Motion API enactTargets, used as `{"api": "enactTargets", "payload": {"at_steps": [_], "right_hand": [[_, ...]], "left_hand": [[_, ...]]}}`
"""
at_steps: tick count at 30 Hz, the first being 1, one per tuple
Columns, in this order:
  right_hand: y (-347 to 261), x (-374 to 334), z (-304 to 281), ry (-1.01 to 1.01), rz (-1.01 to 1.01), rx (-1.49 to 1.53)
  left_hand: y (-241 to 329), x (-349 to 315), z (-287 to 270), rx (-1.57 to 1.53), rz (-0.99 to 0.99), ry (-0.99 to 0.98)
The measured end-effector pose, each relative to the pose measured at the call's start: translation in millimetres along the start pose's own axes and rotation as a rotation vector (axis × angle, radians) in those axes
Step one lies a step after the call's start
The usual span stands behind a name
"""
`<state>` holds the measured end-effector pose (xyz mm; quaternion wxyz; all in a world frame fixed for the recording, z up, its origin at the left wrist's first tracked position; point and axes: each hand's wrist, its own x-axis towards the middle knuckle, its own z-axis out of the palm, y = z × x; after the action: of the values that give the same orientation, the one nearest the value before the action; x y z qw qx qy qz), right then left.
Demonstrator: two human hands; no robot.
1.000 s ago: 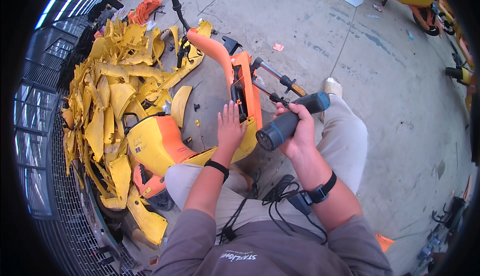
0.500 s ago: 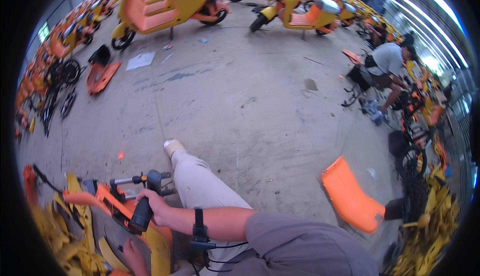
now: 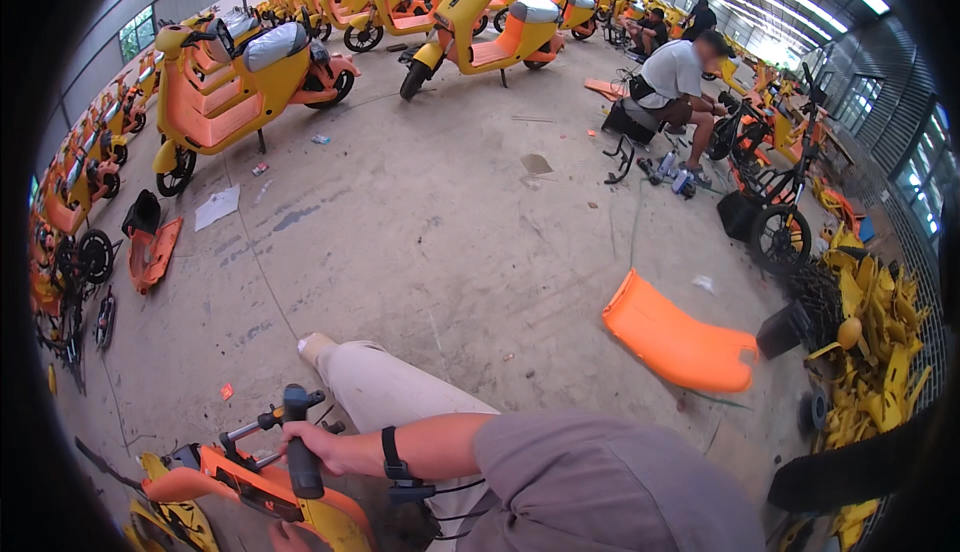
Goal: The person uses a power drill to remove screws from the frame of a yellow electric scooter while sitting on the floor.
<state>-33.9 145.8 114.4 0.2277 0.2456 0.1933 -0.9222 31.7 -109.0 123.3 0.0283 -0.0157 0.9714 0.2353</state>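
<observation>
My right hand (image 3: pixel 318 448) is closed round the black handle of a cordless power driver (image 3: pixel 302 467), which stands upright at the lower left. Below and beside it lies a partly stripped scooter body with an orange panel (image 3: pixel 192 485) and a yellow panel (image 3: pixel 335 524). Metal fork tubes (image 3: pixel 243 433) stick out of the body, close to the driver's head. Of my left hand (image 3: pixel 287 536) only a small part shows at the lower edge, by the panels under the driver. Its fingers are mostly cut off, so its grip stays hidden.
A curved orange panel (image 3: pixel 680 337) lies on the floor to the right, near a black box (image 3: pixel 785 330) and a heap of yellow parts (image 3: pixel 880 322). A co-worker (image 3: pixel 675 82) sits by a stripped scooter. Yellow scooters (image 3: pixel 235 87) stand in rows behind.
The view has tilted up and swung right, showing more of the far hall. My right hand still grips the driver. Less of my left hand shows now.
</observation>
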Motion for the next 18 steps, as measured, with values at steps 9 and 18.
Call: {"api": "enactTargets", "payload": {"at_steps": [9, 18], "right_hand": [[-43.1, -20.5, 80.8, -0.584, -0.032, -0.057], [-86.4, 66.9, 32.3, 0.06, -0.225, 0.235]], "left_hand": [[-31.3, 14.7, 79.8, 0.405, 0.023, 0.102], [4.6, 33.3, 85.6, 0.096, -0.129, 0.178]]}}
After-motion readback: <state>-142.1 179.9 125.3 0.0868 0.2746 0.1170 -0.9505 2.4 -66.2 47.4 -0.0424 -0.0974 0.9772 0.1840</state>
